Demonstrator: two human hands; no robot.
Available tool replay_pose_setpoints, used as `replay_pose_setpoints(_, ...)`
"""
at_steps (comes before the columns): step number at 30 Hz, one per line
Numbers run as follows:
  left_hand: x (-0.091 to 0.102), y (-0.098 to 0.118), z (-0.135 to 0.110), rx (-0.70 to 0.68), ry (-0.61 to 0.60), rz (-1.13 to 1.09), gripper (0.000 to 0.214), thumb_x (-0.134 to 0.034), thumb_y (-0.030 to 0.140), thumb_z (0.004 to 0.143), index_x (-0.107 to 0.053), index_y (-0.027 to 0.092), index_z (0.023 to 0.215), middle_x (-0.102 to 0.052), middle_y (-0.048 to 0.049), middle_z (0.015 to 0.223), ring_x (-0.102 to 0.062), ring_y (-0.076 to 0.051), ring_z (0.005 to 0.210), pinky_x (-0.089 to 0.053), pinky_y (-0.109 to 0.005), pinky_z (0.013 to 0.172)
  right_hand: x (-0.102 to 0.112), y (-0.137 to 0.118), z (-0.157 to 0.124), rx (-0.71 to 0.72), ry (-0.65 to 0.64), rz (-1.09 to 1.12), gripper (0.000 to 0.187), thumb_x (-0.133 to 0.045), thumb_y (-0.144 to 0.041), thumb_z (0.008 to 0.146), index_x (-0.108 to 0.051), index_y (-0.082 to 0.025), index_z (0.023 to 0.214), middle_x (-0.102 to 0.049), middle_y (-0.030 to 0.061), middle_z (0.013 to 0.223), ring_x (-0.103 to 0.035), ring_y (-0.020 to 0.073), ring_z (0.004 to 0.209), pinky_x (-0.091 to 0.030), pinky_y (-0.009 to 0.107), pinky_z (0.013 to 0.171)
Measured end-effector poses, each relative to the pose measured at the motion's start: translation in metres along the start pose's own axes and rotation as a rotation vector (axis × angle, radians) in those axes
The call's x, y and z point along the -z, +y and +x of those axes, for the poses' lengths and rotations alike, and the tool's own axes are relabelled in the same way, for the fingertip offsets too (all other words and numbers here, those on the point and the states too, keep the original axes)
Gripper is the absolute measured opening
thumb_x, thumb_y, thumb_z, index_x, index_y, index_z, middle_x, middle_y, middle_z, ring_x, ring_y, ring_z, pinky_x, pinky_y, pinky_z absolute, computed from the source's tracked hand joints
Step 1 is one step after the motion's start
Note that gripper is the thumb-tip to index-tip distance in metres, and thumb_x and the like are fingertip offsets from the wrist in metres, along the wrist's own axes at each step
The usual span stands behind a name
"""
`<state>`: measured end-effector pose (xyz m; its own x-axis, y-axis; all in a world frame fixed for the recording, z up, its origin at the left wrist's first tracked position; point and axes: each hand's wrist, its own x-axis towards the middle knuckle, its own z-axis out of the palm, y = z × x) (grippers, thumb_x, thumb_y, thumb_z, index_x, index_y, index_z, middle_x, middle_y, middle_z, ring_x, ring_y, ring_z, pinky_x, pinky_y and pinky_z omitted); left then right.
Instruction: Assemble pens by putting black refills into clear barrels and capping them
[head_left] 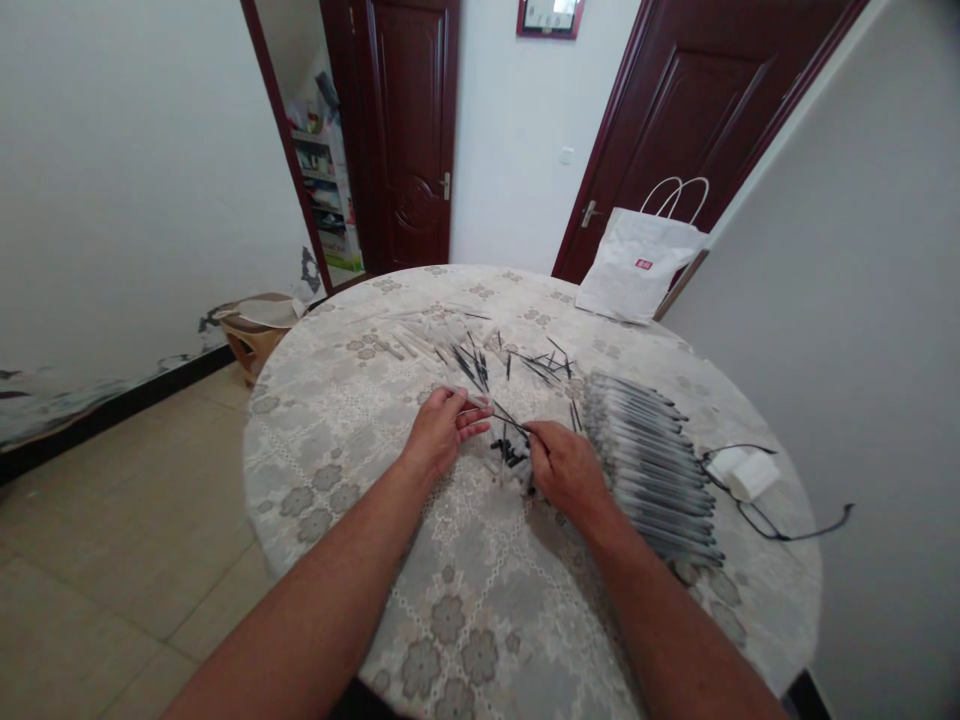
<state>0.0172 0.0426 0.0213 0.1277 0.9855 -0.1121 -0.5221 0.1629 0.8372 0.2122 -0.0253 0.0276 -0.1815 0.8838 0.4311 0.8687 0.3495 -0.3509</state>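
My left hand (441,432) pinches a pale, translucent pen barrel (478,402) between thumb and fingers above the table. My right hand (566,465) is closed on a thin dark pen refill (511,421), whose far end reaches the barrel; whether it is inside cannot be made out. Below and between the hands lie small black pen caps (508,453). Just beyond them are loose dark refills (541,368) and black-tipped pieces (471,366). Clear pen barrels (409,342) spread out past my left hand. Beside my right hand lies a neat row of pens (649,460).
A round table (322,590) with a flowered lace cloth fills the middle. Black-framed glasses (761,525) and a white tissue-like roll (750,475) lie at the right edge. A white paper bag (637,265) stands at the back right. A wooden stool (251,345) is off the left side.
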Motion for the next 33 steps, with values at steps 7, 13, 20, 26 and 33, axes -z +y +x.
replay_pose_setpoints(7,-0.004,0.005,-0.004,-0.019,-0.001,0.006,0.025,-0.067,0.034,0.086,-0.048,0.02,0.094,-0.073,-0.0097,0.097,-0.075,-0.022,0.084,-0.061,-0.031,0.066,0.002,-0.005,0.0,-0.051,-0.02,0.014,0.034,-0.041,-0.018,0.097,-0.067,-0.015,0.119,-0.072,0.0109,0.112,-0.065,0.0202,0.104,-0.046,0.029,0.097)
replay_pose_setpoints(13,-0.002,0.004,-0.003,-0.034,-0.005,-0.032,0.026,-0.066,0.036,0.087,-0.047,0.02,0.094,-0.073,-0.0093,0.097,-0.075,-0.022,0.085,-0.061,-0.031,0.067,0.001,-0.004,0.0,-0.048,0.009,-0.018,0.034,-0.041,-0.018,0.097,-0.067,-0.013,0.117,-0.072,0.0113,0.109,-0.065,0.0207,0.102,-0.046,0.028,0.096)
replay_pose_setpoints(20,-0.009,0.005,-0.008,-0.002,-0.049,0.041,0.026,-0.068,0.036,0.087,-0.049,0.019,0.094,-0.074,-0.0105,0.097,-0.075,-0.021,0.082,-0.06,-0.029,0.065,0.003,-0.005,0.0,-0.029,-0.004,-0.011,0.033,-0.041,-0.017,0.096,-0.068,-0.013,0.114,-0.071,0.0108,0.101,-0.065,0.0211,0.096,-0.047,0.03,0.092)
replay_pose_setpoints(26,-0.009,-0.002,-0.01,0.121,-0.187,0.096,0.029,-0.078,0.032,0.08,-0.059,0.017,0.095,-0.074,-0.0125,0.099,-0.074,-0.021,0.082,-0.061,-0.031,0.068,-0.008,-0.016,-0.002,-0.02,0.137,0.159,0.045,-0.039,-0.011,0.092,-0.055,-0.013,0.134,-0.066,0.0134,0.114,-0.062,0.0216,0.106,-0.049,0.035,0.099)
replay_pose_setpoints(33,-0.01,-0.007,-0.015,0.258,-0.332,0.154,0.028,-0.08,0.027,0.077,-0.067,0.014,0.097,-0.074,-0.012,0.092,-0.074,-0.021,0.077,-0.058,-0.025,0.062,-0.022,-0.036,-0.006,0.228,0.131,0.361,0.088,-0.045,-0.005,0.072,-0.026,-0.021,0.157,-0.036,0.0106,0.157,-0.034,0.0242,0.145,-0.032,0.047,0.12)
